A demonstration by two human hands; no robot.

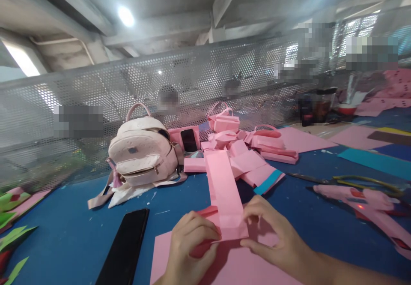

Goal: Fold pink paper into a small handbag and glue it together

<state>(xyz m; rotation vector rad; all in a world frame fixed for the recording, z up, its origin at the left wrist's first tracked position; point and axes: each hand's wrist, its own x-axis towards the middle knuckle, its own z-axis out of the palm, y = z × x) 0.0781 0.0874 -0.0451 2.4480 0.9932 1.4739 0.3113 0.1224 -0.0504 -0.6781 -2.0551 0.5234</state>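
I am pinching the near end of a long pink paper strip [224,193] with both hands. My left hand [189,246] is curling closed on its left corner, fingers on top and thumb tucked under. My right hand [272,238] is gripping the right corner between thumb and forefinger, with the other fingers loosely bent. The strip is running away from me across the blue table [64,233]. Its near end is lying over a flat pink sheet [231,268], with a red folded edge [207,211] showing beneath. A black phone [125,246] is lying just left of the sheet. Farther back, a pale pink backpack [143,152] is sitting beside a pile of folded pink paper boxes [247,148], against a perforated metal screen [192,83]. Green paper scraps [13,233] are lying at the far left edge.
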